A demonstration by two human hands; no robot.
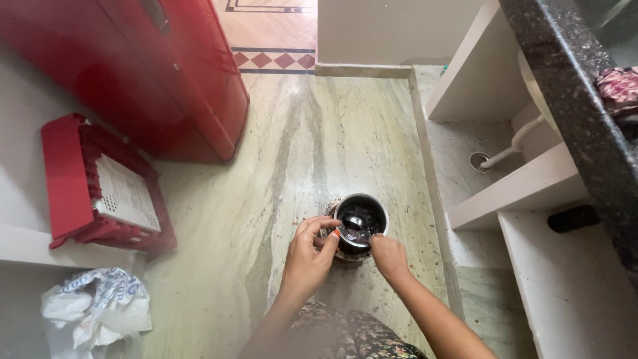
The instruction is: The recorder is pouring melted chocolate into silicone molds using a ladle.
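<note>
Marble floor [299, 146], red refrigerator [166, 73] and red crate [100, 193] to one side. Steel pot [359, 223] on floor, centre. Left hand [309, 256]: fingers clamped on its rim. Right hand [387, 256]: fingers together at rim. Step apparently gripping pot; steady two-handed hold needed.

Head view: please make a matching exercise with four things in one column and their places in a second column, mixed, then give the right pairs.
Things:
1. steel pot
2. red crate
3. white bag
4. drain

Places:
A. bottom left corner, crumpled on the floor
B. under the counter at the right, by a white pipe
C. on the marble floor in the middle, between the left hand and the right hand
D. on the left, beside the red fridge

Pairs: 1-C, 2-D, 3-A, 4-B
</note>
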